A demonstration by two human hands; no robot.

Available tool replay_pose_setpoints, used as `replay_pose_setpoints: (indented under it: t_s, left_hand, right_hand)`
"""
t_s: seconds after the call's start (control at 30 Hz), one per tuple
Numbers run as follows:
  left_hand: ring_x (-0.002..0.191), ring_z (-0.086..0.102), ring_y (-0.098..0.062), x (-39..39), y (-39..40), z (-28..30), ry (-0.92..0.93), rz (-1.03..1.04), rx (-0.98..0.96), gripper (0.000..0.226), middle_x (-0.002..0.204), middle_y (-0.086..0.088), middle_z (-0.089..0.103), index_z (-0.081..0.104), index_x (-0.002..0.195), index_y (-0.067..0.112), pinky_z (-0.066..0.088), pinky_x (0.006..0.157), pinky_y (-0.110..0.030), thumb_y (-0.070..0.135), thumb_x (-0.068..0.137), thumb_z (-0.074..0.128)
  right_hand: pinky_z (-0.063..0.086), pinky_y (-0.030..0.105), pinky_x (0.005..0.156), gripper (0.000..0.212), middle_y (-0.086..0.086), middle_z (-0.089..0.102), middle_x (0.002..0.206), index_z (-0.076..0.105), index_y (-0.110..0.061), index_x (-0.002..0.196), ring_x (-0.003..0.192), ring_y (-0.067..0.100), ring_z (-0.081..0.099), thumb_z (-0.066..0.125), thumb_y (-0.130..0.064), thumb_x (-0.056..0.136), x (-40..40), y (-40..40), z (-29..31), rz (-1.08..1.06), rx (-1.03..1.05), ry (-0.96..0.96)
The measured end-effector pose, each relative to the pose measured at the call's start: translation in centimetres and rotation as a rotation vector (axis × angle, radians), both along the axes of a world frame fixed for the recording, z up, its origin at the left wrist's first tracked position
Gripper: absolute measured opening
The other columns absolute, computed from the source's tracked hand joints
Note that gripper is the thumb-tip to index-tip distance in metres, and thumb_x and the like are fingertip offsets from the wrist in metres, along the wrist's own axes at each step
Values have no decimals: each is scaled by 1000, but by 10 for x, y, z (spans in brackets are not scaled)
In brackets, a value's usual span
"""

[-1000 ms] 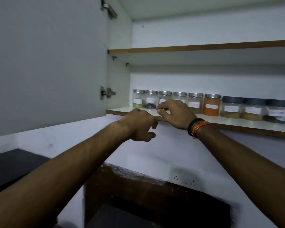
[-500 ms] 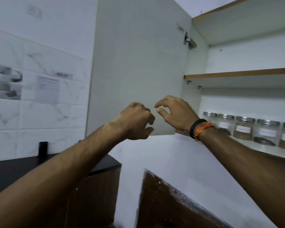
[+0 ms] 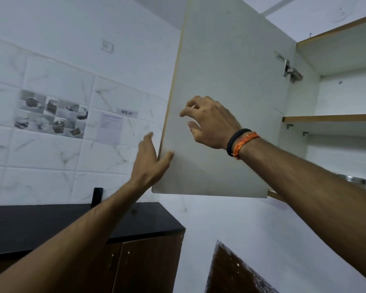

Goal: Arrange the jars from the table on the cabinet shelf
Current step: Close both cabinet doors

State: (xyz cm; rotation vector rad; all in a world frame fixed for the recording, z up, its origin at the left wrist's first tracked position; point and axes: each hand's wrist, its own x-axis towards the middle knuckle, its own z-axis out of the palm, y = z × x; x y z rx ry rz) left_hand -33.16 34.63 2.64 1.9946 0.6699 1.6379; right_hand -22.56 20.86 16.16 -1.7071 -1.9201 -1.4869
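Left hand (image 3: 149, 163) grips the free edge of the open white laminate cabinet door (image 3: 226, 98), thumb on its inner face. Right hand (image 3: 209, 121) hovers before the panel, fingers loosely curled, empty. Metal-lidded jars (image 3: 359, 182) sit on the lower wooden-edged shelf (image 3: 275, 194), mostly hidden by the right forearm.

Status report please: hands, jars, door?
Left hand gripping white cabinet door edge. Right hand open, empty. Metal-lidded jars barely visible. Nothing blocking.

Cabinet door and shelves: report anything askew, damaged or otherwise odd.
Nothing stands out. The cabinet door hangs straight on its hinge, open, with the left hand gripping its free edge and the right hand in front of its face. The upper shelf sits level. Jar lids barely show.
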Motion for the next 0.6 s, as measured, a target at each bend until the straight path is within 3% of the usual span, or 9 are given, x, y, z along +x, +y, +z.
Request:
replay_pose_setpoints:
  t_s: [0.1, 0.33, 0.47, 0.6]
  left_hand:
    - [108, 62, -20, 5, 4, -5, 30, -280, -255, 51, 136, -4, 59, 45, 137, 23, 55, 90, -43, 53, 96, 55]
    - [105, 66, -20, 1, -7, -12, -5, -291, -163, 41, 124, 3, 66, 56, 130, 21, 56, 93, -49, 49, 100, 50]
    - [99, 70, -16, -6, -26, -14, -5, -331, -92, 44, 111, 6, 72, 62, 116, 21, 58, 88, -49, 55, 90, 52]
    - [91, 72, -10, -8, -43, -9, 7, -397, 2, 31, 103, 11, 75, 66, 111, 28, 61, 82, -45, 49, 88, 60]
  right_hand:
    - [44, 42, 103, 44, 5, 47, 146, 57, -25, 136, 128, 26, 47, 53, -21, 92, -9, 13, 10, -11, 17, -69]
    - [39, 49, 104, 44, 9, 28, 161, 56, -29, 138, 144, 29, 29, 48, -33, 94, -16, 32, 15, -58, 39, -131]
    - [34, 52, 107, 41, 8, 26, 163, 71, -25, 113, 148, 34, 22, 42, -46, 93, -20, 29, 8, -59, 159, -108]
    - [35, 56, 104, 31, 5, 44, 153, 70, -17, 82, 148, 40, 23, 48, -39, 86, -28, 17, -1, 25, 312, -53]
